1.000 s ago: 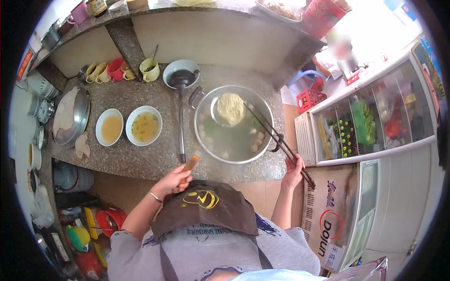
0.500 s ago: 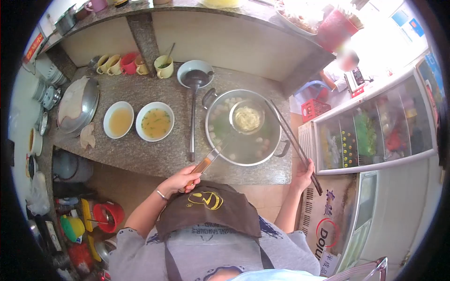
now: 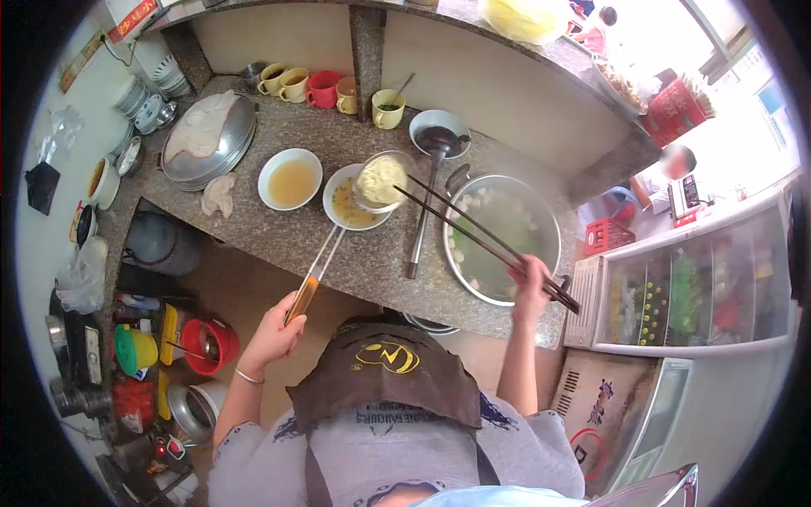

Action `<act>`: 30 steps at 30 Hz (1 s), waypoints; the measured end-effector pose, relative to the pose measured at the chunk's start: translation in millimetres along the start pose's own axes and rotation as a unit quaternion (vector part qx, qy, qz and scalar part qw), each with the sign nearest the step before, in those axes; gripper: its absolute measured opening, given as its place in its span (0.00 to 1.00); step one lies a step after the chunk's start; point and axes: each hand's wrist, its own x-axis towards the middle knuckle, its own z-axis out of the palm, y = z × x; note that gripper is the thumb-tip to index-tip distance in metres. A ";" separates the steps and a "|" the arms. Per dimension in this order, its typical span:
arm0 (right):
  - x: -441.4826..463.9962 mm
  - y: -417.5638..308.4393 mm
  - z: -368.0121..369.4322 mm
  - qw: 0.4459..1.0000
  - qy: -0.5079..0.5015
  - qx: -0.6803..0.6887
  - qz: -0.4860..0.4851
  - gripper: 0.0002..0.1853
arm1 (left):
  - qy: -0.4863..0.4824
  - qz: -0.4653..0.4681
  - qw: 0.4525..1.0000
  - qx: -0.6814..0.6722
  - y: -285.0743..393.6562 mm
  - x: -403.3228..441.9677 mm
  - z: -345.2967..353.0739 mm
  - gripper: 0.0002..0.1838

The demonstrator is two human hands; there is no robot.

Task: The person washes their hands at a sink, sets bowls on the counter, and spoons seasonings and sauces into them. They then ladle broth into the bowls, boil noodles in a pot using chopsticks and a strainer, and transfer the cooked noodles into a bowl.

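Observation:
My left hand is closed round the wooden handle of a noodle strainer. Pale noodles fill its basket, which is over the right part of a white bowl of soup with green bits. In my right hand is a pair of long dark chopsticks, with the tips at the noodles. Left of that bowl stands another white bowl of plain broth. To the right, a large metal pot holds cloudy liquid and pale balls along its edge.
A long-handled ladle rests in a bowl between soup and pot. Several mugs line the back ledge. A domed metal lid lies at the left. Rightward stand a glass-fronted fridge and another person.
My left hand has carried the strainer of noodles out of the pot and left to the soup bowl. The chopsticks have swung from beside the pot to the noodles. The view has shifted.

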 end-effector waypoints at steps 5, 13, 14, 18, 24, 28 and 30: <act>-11.4 63.4 77.4 0.993 -0.105 0.019 0.048 0.13 | 0.146 0.175 0.950 0.213 -56.9 28.6 -16.7 0.23; -26.4 61.7 86.0 0.996 -0.085 -0.005 0.001 0.12 | 0.185 0.146 0.925 0.297 -64.3 44.1 -31.4 0.23; -27.2 66.7 88.5 0.995 -0.097 -0.027 0.007 0.12 | 0.187 0.150 0.921 0.308 -61.2 45.2 -32.6 0.23; -30.5 75.6 110.3 0.992 -0.113 -0.061 0.001 0.12 | 0.191 0.146 0.902 0.358 -47.4 45.1 -42.7 0.24; -43.6 75.3 123.4 0.994 -0.094 -0.040 -0.024 0.12 | 0.219 0.171 0.873 0.400 -48.9 38.2 -56.8 0.25; -47.6 67.6 110.9 0.993 -0.089 -0.074 -0.031 0.12 | 0.220 0.188 0.860 0.420 -54.7 31.0 -61.4 0.25; -46.4 48.6 91.5 0.995 -0.057 -0.076 -0.036 0.12 | 0.237 0.214 0.849 0.421 -61.8 30.9 -62.3 0.26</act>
